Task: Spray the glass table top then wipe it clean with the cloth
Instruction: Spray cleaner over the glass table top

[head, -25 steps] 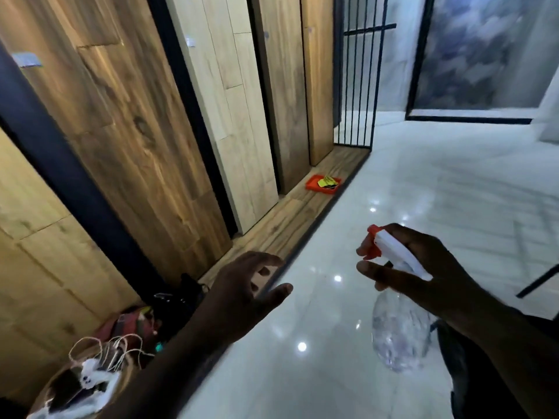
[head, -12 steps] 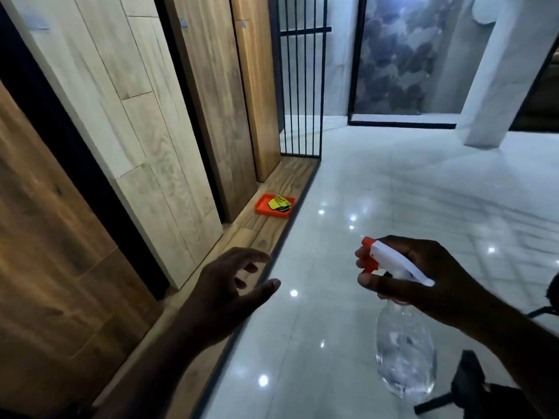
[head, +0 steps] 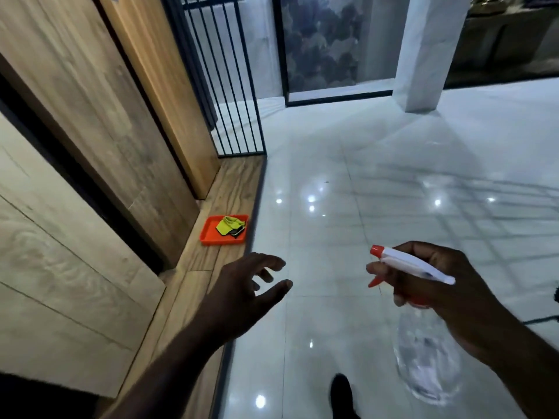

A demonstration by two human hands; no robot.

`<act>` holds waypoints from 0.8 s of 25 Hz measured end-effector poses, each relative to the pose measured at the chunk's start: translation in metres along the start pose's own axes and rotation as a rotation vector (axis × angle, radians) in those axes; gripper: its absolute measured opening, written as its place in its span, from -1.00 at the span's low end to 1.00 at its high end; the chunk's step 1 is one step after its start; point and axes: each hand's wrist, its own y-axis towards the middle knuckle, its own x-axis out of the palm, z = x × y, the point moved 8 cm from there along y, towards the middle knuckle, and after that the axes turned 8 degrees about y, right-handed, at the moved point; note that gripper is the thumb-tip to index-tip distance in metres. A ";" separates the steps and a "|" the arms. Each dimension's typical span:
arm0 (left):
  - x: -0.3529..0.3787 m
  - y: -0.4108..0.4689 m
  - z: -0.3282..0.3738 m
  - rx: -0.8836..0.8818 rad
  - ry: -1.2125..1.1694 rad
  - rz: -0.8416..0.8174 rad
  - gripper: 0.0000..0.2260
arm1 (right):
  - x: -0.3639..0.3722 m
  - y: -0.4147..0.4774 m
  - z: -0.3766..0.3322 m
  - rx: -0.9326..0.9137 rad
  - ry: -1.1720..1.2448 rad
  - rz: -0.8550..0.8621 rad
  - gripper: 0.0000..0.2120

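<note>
The right hand (head: 438,285) is clamped around the neck of the spray bottle (head: 423,358) — a clear bottle hanging below the fist, with its white head and red nozzle pointing left and a finger in front of the red trigger. The left hand (head: 251,285) is held out empty, fingers spread and slightly curled, well apart from the right. Ahead of the left hand, on the wooden strip (head: 223,207) along the wall, an orange tray (head: 211,234) holds the yellow cloth (head: 230,225), lying partly over a dark item too small to make out.

The strip runs between wood wall panels (head: 90,131) on the left and a glossy white tiled floor (head: 378,192) — wide and open to the right, up to a black barred gate (head: 230,80) and a white pillar (head: 423,55).

Compared with half a second ago, the tray sits nearer and more central in view, and the left hand reaches closer toward it; the right hand's grip is unchanged.
</note>
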 end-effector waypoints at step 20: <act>-0.049 0.459 -0.484 -0.775 -0.307 0.279 -0.86 | 0.244 0.740 0.216 0.082 -0.412 -0.155 -0.84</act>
